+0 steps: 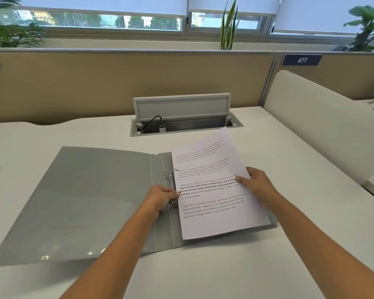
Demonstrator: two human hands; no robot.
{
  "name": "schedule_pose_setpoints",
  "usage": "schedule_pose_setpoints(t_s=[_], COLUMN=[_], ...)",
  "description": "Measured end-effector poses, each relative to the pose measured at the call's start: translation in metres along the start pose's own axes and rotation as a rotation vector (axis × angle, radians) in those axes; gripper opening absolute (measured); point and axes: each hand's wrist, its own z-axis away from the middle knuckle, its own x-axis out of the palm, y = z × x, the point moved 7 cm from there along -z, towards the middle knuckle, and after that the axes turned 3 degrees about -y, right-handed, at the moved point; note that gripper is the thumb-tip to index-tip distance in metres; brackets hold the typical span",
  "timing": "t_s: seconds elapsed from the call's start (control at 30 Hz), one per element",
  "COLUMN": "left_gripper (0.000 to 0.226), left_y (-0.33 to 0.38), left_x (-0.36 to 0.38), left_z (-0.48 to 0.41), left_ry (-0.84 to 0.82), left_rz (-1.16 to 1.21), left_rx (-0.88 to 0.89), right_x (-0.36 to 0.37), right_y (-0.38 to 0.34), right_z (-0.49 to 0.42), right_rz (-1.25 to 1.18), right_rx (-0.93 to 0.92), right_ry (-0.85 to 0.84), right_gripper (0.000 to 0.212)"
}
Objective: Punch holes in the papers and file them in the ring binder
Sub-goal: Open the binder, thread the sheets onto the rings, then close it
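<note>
The printed papers (212, 221) (one sheet or several, the edge does not tell) are held over the right half of the open ring binder (91, 201), slightly tilted, with their left margin at the metal rings (167, 173) on the spine. The left hand (160, 198) has its fingers curled and pinches that left margin just beside the lower ring. The right hand (257, 186) grips the opposite edge, thumb pressed on top of the text and the other fingers hidden beneath. The grey binder lies flat on the white desk (268, 266), its left cover spread bare. Behind it, a cable box (203, 124) sunk into the desk stands with its flap (181, 106) raised and a black cable (151, 121) plugged inside. A beige partition (117, 83) closes the back, bearing a blue plate (301, 60) marked 477, with potted plants (230, 24) and windows above.
</note>
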Motion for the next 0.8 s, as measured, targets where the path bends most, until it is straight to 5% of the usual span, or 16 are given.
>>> schedule_pose_setpoints(t_s=[0.07, 0.17, 0.47, 0.63, 0.8], left_gripper=[0.003, 0.019, 0.015, 0.024, 0.031], left_y=[-0.001, -0.004, -0.001, -0.005, -0.01], left_x=[0.001, 0.001, -0.003, -0.005, -0.006], left_z=[0.002, 0.003, 0.022, 0.029, 0.036], left_ry=[0.004, 0.066, 0.317, 0.366, 0.379], left_rz=[-0.014, -0.087, -0.307, -0.199, -0.194], left_rx=[0.01, 0.052, 0.207, 0.287, 0.356], right_x=[-0.001, -0.001, 0.002, 0.031, 0.097], right_y=[0.0, 0.003, 0.016, -0.004, -0.019], right_z=[0.0, -0.002, 0.002, 0.02, 0.042], right_rz=[0.024, 0.048, 0.209, 0.442, 0.395], right_rx=[-0.003, 0.005, 0.005, -0.182, -0.335], right_ry=[0.006, 0.011, 0.174, 0.244, 0.096], right_gripper=[0.03, 0.03, 0.043, 0.041, 0.033])
